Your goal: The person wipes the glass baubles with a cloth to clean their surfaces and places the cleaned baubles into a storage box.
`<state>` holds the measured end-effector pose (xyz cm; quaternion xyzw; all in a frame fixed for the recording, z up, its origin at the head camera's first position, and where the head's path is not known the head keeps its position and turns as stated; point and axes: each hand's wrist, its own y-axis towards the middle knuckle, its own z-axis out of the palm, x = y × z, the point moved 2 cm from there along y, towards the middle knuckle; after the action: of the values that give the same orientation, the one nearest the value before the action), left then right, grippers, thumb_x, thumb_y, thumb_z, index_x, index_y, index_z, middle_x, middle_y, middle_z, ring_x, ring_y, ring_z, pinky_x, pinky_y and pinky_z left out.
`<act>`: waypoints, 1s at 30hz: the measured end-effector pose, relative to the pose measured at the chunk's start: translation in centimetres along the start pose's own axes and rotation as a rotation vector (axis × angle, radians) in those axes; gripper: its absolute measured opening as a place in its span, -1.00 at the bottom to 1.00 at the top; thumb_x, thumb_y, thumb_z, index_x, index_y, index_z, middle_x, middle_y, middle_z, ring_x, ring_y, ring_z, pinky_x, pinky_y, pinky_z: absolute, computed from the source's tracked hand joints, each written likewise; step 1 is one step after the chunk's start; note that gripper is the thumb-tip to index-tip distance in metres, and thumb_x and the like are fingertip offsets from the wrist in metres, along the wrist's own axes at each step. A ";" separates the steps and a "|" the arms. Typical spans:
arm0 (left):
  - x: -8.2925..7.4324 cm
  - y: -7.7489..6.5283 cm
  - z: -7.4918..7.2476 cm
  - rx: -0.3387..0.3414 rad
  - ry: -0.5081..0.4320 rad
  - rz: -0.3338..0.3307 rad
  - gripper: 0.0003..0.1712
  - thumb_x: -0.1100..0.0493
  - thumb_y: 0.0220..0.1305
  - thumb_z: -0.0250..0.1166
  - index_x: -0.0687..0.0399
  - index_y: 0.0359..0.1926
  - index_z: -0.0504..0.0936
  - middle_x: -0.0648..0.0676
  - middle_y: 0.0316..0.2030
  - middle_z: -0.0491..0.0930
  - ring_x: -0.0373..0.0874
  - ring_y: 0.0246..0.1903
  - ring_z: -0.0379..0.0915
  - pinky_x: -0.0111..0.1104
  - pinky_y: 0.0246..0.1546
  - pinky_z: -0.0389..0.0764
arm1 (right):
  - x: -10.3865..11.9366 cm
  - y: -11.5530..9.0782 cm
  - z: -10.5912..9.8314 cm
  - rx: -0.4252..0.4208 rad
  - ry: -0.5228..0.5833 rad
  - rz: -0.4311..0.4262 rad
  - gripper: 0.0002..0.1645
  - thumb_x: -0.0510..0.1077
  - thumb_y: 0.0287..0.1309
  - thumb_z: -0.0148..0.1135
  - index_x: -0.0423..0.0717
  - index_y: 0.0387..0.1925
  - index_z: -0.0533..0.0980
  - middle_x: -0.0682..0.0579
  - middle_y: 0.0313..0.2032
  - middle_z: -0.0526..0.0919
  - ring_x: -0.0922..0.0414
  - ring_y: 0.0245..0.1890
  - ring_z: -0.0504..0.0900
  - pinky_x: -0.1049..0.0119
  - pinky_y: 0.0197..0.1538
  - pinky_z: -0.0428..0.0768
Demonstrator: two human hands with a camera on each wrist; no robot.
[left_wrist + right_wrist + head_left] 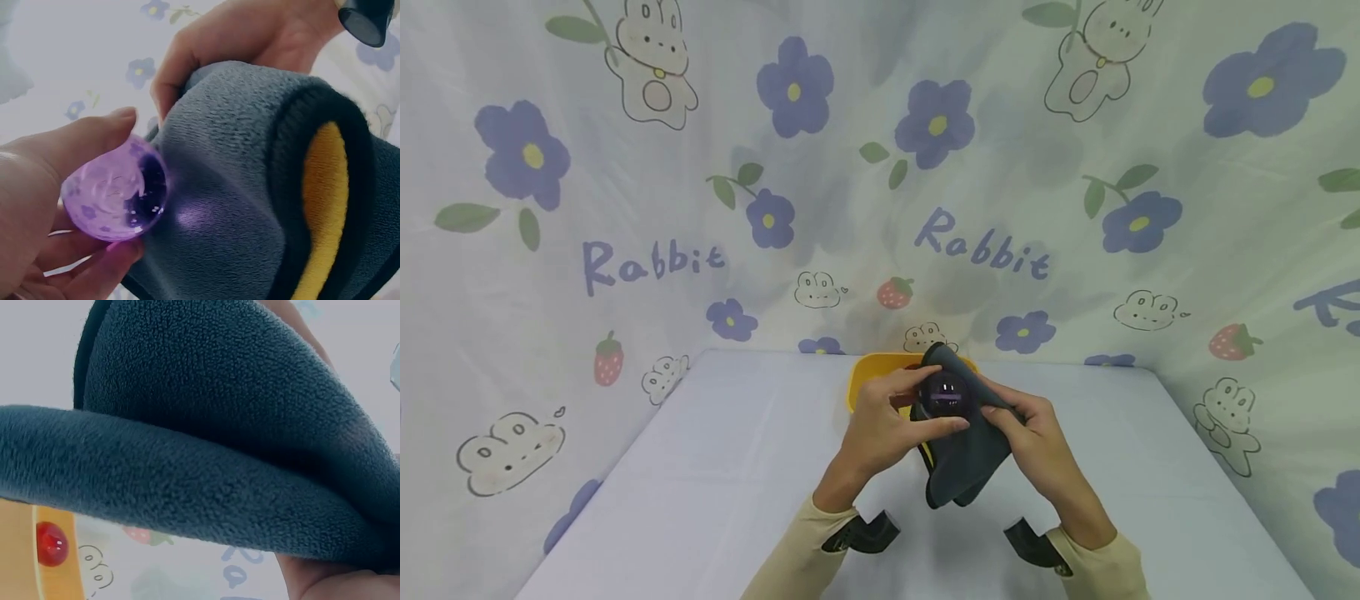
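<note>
My left hand (880,421) pinches a clear purple ball (115,187) between thumb and fingers, in front of my chest above the table. My right hand (1037,437) grips a dark grey-blue plush cloth (970,462), bunched and hanging down. In the left wrist view the cloth lies right against the ball's side, and a yellow underside (325,194) shows inside its dark-edged fold. The cloth fills most of the right wrist view and hides most of the right hand's fingers there.
Behind the hands a yellow container (867,367) stands toward the table's back edge, partly covered by hands and cloth. A red shiny ball (52,544) shows at it in the right wrist view. A white cloth (737,467) covers the table; a rabbit-and-flower curtain (850,192) hangs behind.
</note>
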<state>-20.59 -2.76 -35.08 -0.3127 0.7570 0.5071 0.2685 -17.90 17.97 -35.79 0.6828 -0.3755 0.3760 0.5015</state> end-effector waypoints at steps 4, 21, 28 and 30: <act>0.3 0.2 0.0 -0.037 -0.024 -0.045 -0.31 0.13 -0.01 0.67 0.09 0.20 0.69 0.07 0.04 0.77 -0.14 -0.11 0.72 -0.38 -0.05 0.78 | 0.3 -0.1 0.1 -0.013 0.000 0.014 -0.49 -0.33 0.47 0.04 -0.35 0.38 0.42 -0.36 0.32 0.54 0.38 0.01 0.72 0.45 -0.03 0.73; 1.3 0.6 -0.2 -0.021 -0.054 -0.165 -0.28 0.07 0.00 0.67 -0.03 0.24 0.67 -0.02 0.08 0.75 -0.15 -0.04 0.68 -0.34 0.05 0.74 | 1.7 -0.9 0.0 -0.073 -0.112 -0.005 -0.49 -0.35 0.43 0.08 -0.18 0.36 0.51 -0.24 0.30 0.60 0.27 0.03 0.75 0.47 0.01 0.71; 1.7 0.4 0.3 0.018 -0.007 -0.152 -0.35 0.04 -0.01 0.68 -0.05 0.16 0.73 -0.06 -0.03 0.80 -0.22 -0.13 0.75 -0.34 -0.01 0.76 | 1.5 -1.0 0.7 -0.066 -0.201 -0.077 -0.43 -0.37 0.42 0.08 0.06 0.36 0.54 -0.16 0.35 0.57 -0.07 0.24 0.64 0.41 0.17 0.62; 1.7 0.3 0.4 0.039 -0.004 -0.127 -0.39 0.04 0.00 0.67 -0.05 0.13 0.74 -0.07 -0.05 0.80 -0.23 -0.13 0.77 -0.36 -0.03 0.77 | 1.5 -1.0 0.9 -0.062 -0.210 -0.102 -0.41 -0.39 0.41 0.08 0.08 0.37 0.53 -0.13 0.35 0.57 -0.06 0.27 0.62 0.43 0.19 0.60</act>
<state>-21.88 -2.63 -36.23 -0.3537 0.7451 0.4746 0.3075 -16.23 17.10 -35.10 0.7208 -0.4021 0.2645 0.4988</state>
